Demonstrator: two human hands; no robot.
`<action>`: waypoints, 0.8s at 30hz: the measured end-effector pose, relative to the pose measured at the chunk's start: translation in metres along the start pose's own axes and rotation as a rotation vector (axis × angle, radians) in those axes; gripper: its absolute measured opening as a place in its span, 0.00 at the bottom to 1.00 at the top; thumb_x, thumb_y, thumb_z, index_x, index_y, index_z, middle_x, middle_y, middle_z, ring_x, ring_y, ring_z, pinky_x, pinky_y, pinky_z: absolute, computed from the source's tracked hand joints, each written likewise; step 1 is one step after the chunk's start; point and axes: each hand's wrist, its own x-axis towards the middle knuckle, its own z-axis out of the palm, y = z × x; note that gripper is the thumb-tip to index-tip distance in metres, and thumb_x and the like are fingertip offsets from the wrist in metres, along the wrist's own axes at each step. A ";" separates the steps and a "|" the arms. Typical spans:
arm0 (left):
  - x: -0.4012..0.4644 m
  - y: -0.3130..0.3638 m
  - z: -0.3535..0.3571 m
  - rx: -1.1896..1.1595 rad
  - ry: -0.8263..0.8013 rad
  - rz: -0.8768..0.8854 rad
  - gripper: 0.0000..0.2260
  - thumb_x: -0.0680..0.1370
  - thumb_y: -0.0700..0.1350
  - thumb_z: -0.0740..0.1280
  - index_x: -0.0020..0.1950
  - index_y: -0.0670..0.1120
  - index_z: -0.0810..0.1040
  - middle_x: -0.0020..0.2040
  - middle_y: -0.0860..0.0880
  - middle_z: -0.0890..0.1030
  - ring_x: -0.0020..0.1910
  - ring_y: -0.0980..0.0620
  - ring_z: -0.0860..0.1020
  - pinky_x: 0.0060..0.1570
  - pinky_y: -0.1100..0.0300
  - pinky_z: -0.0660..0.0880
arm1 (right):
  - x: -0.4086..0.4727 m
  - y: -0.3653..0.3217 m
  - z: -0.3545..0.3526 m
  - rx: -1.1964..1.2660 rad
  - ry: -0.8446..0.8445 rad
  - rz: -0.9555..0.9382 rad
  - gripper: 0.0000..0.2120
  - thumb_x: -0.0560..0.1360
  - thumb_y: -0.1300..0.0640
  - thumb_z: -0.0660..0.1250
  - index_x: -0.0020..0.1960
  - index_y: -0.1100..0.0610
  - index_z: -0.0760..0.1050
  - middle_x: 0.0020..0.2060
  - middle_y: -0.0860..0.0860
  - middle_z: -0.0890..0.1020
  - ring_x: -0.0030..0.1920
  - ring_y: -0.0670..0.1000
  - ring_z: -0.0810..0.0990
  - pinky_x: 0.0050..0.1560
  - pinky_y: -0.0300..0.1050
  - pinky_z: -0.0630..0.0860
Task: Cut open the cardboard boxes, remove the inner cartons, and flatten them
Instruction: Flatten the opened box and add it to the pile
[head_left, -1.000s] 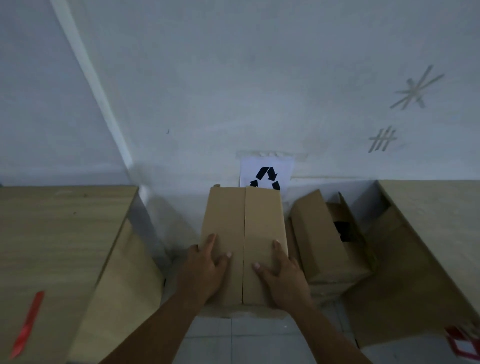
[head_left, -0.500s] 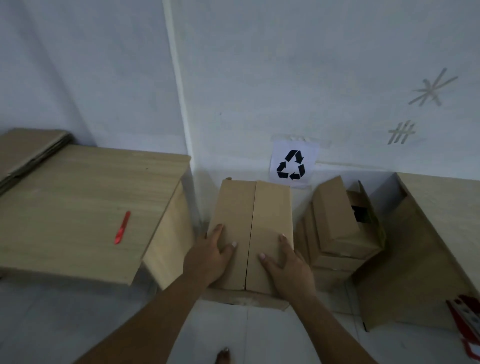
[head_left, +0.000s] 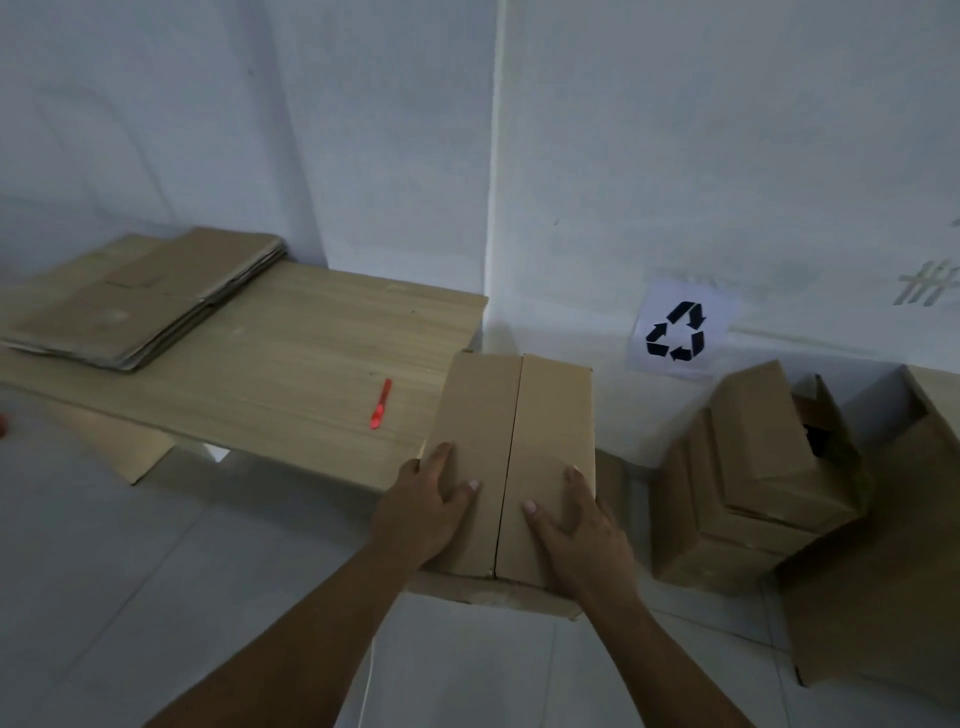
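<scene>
A closed brown cardboard box (head_left: 511, 415) with a centre seam along its top is held in front of me, against the right end of the low wooden table (head_left: 291, 374). My left hand (head_left: 423, 512) grips its near left corner and my right hand (head_left: 576, 525) grips its near right corner, fingers spread over the top flaps. A loose flap shows under the box's near edge. A red cutter (head_left: 381, 404) lies on the table just left of the box. A stack of flattened cartons (head_left: 140, 301) rests at the table's far left.
A pile of cardboard boxes (head_left: 753, 467) sits on the floor by the wall to the right, one of them open. Beside it stands a large cardboard sheet (head_left: 883, 571). A recycling sign (head_left: 675, 332) is taped to the wall. The floor is pale tile.
The box, with both hands on it, has shifted left from under the recycling sign to the table's right end. The view has swung left, revealing the cutter and the flattened stack.
</scene>
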 end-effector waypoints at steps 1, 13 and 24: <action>0.001 -0.012 -0.010 0.002 0.010 -0.005 0.31 0.78 0.66 0.60 0.79 0.60 0.57 0.72 0.44 0.68 0.67 0.41 0.72 0.64 0.49 0.71 | -0.002 -0.012 0.008 0.001 0.003 -0.011 0.40 0.75 0.28 0.59 0.80 0.42 0.51 0.74 0.53 0.68 0.70 0.58 0.71 0.64 0.54 0.72; 0.034 -0.175 -0.138 -0.012 0.050 0.006 0.32 0.78 0.66 0.61 0.79 0.57 0.58 0.73 0.45 0.68 0.67 0.43 0.72 0.63 0.50 0.71 | -0.025 -0.164 0.149 0.041 0.032 -0.047 0.37 0.75 0.28 0.58 0.79 0.40 0.51 0.71 0.52 0.69 0.67 0.58 0.73 0.62 0.57 0.74; 0.090 -0.265 -0.209 -0.014 0.071 -0.051 0.32 0.78 0.66 0.61 0.79 0.58 0.58 0.75 0.46 0.66 0.70 0.44 0.70 0.66 0.49 0.70 | 0.007 -0.267 0.224 0.062 -0.015 -0.060 0.38 0.75 0.29 0.58 0.79 0.40 0.51 0.73 0.50 0.68 0.69 0.58 0.71 0.64 0.58 0.72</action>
